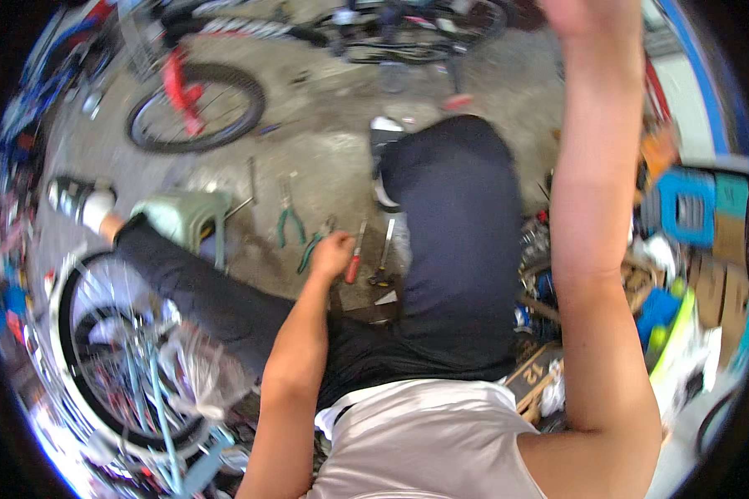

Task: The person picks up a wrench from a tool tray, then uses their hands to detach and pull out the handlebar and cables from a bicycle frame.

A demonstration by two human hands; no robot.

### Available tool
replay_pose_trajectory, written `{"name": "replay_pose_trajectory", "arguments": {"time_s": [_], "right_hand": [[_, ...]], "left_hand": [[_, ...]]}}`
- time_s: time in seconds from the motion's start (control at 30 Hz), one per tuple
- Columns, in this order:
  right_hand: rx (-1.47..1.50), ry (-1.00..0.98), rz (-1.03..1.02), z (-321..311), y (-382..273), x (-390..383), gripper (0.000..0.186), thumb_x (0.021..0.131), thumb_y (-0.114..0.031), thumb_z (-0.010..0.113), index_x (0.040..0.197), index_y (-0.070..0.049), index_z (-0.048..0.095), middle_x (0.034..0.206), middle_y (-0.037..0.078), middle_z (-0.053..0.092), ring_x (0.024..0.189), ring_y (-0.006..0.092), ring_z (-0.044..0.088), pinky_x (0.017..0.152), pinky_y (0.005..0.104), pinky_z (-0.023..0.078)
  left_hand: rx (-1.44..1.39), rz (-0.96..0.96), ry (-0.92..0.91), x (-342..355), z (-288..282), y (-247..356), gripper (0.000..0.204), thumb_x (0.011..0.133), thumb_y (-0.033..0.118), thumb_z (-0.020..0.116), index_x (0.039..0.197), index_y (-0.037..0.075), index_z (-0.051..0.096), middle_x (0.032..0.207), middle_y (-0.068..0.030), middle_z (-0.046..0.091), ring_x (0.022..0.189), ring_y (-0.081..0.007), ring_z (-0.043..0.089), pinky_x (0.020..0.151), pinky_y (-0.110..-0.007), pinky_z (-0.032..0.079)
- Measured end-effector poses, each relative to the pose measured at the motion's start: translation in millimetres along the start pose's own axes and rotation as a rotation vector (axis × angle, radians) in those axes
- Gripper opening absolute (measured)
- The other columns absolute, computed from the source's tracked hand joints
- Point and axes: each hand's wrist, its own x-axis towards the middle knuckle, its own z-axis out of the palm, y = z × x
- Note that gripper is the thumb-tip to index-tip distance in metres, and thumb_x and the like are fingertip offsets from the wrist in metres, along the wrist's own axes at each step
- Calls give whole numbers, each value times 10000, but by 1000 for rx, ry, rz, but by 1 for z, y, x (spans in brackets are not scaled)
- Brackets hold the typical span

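My left hand (pixel 334 254) is low over the concrete floor with its fingers curled, just beside green-handled pliers (pixel 311 254) and a red-handled screwdriver (pixel 353 264); whatever it holds, if anything, is hidden. A second pair of green-handled pliers (pixel 291 224) lies to its left, a metal tool (pixel 383 266) to its right. My right arm stretches up to the top edge, where only part of my right hand (pixel 570 12) shows, its fingers out of frame. My dark-trousered legs are spread either side of the tools.
A pale green stool (pixel 171 214) is beside my left foot. A bicycle with a red fork (pixel 187 104) is ahead, another bicycle (pixel 374 46) behind the tools. A loose wheel (pixel 68 333) and plastic bag lie at left; cardboard (pixel 707 295) and a blue case (pixel 682 208) crowd the right.
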Motion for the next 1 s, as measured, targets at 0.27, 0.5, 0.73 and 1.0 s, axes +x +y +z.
{"name": "replay_pose_trajectory", "arguments": {"time_s": [0.27,0.5,0.73,1.0], "right_hand": [[-702,480,945,-220,-64,-311,339,1030,-363,663,1208,-78,705,959,-1,700,828,84,624,752,244,495],[-440,921,1237,-248,-64,-520,247,1019,-298,654,1133,-85,706,943,6,719,767,84,638,673,257,511],[-408,1038,1351,-234,-42,-593,247,1033,-306,636,1127,-84,686,943,9,708,787,91,641,712,257,531],[-942,803,1409,-205,43,-676,321,907,-273,734,1188,-118,733,1012,146,790,956,312,762,861,411,584]], "left_hand": [[-328,312,771,-25,-206,133,323,1096,243,595,1258,-19,692,1089,-113,751,936,-161,688,851,-301,554],[-71,936,505,-50,-222,418,310,1104,191,590,1301,-29,685,1199,-111,729,1071,-156,696,941,-291,539],[251,1048,-293,61,-80,510,372,1084,243,600,1374,16,647,1231,-100,722,1123,-197,679,978,-341,532],[859,740,-490,80,-34,476,436,986,300,708,1333,38,672,1099,-200,751,1035,-328,726,917,-403,550]]}}
